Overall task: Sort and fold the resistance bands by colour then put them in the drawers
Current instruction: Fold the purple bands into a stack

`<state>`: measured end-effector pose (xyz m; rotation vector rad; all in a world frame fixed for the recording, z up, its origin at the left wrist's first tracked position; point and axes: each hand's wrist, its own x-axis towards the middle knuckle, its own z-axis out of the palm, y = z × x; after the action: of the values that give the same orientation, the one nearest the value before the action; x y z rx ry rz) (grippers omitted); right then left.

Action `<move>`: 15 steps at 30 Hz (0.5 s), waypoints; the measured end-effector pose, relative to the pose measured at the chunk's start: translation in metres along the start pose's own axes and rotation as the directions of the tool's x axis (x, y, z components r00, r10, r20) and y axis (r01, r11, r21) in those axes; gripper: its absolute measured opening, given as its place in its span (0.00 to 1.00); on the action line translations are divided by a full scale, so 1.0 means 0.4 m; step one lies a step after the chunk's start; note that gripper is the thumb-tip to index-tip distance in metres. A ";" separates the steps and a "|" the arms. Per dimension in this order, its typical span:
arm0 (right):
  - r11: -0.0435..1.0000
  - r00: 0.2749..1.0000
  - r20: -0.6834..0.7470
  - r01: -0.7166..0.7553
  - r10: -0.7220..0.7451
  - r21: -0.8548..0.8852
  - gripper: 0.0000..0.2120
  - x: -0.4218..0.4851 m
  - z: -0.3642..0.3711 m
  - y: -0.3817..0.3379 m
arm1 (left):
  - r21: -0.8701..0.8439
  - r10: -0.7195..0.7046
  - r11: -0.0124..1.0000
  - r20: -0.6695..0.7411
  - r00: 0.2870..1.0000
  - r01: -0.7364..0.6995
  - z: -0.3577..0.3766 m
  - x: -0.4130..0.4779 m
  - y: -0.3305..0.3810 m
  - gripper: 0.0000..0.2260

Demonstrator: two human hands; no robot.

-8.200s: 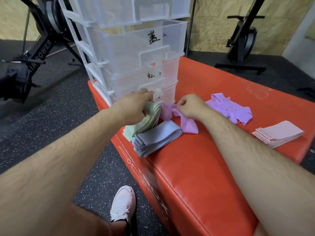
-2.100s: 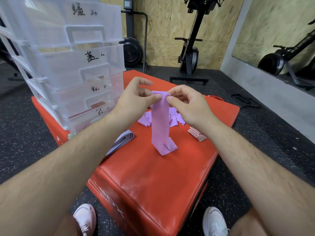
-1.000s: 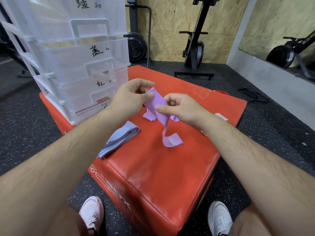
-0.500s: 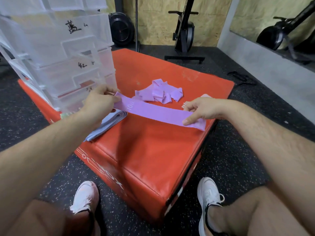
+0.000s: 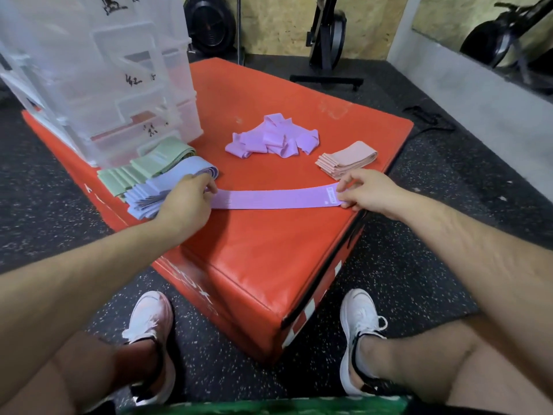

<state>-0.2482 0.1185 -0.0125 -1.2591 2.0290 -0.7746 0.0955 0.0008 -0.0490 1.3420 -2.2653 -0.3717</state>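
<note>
A purple resistance band (image 5: 269,199) lies stretched flat across the red padded box (image 5: 269,253). My left hand (image 5: 187,202) pinches its left end and my right hand (image 5: 363,188) pinches its right end, near a small label. Behind it sits a loose heap of purple bands (image 5: 272,139). A folded pink stack (image 5: 345,160) lies to the right. A folded green stack (image 5: 143,169) and a folded blue-grey stack (image 5: 167,187) lie at the left, in front of the clear plastic drawer unit (image 5: 98,76).
The box's right edge (image 5: 359,232) runs just under my right hand. My two white shoes (image 5: 149,333) (image 5: 359,330) stand on the black speckled floor below the box. Gym machines (image 5: 326,40) stand by the plywood wall behind.
The purple band, held up and hanging a second ago, has been pulled out lengthwise and laid flat on the box. Both hands have moved apart and down to its ends.
</note>
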 end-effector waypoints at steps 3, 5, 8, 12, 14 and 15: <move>0.995 0.999 -0.011 0.030 -0.031 -0.095 0.04 -0.001 0.004 0.008 | 0.045 0.017 0.999 0.008 1.000 -0.017 0.007 0.001 -0.006 0.06; 0.977 0.997 -0.015 0.068 -0.072 -0.204 0.04 -0.004 0.007 0.011 | 0.084 0.013 0.996 -0.019 1.000 -0.011 0.010 -0.003 -0.011 0.04; 0.933 0.988 -0.048 0.121 -0.146 -0.338 0.03 -0.006 0.011 0.014 | 0.144 0.092 0.986 -0.023 0.995 -0.088 0.015 -0.004 -0.011 0.04; 0.901 0.984 -0.027 0.151 -0.177 -0.406 0.02 -0.015 0.014 0.019 | 0.141 0.138 0.980 0.045 0.989 -0.143 0.005 0.005 -0.004 0.07; 0.880 0.984 -0.019 0.150 -0.177 -0.450 0.04 -0.017 0.015 0.018 | 0.143 0.125 0.981 0.051 0.991 -0.131 -0.004 0.003 0.007 0.06; 0.870 0.984 -0.025 0.143 -0.175 -0.473 0.04 -0.017 0.014 0.015 | 0.144 0.122 0.981 0.047 0.991 -0.128 -0.009 0.003 0.013 0.06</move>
<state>-0.2448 0.1262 -0.0192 -1.7072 2.2727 -0.4031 0.0930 0.0024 -0.0432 1.2636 -2.4350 -0.1914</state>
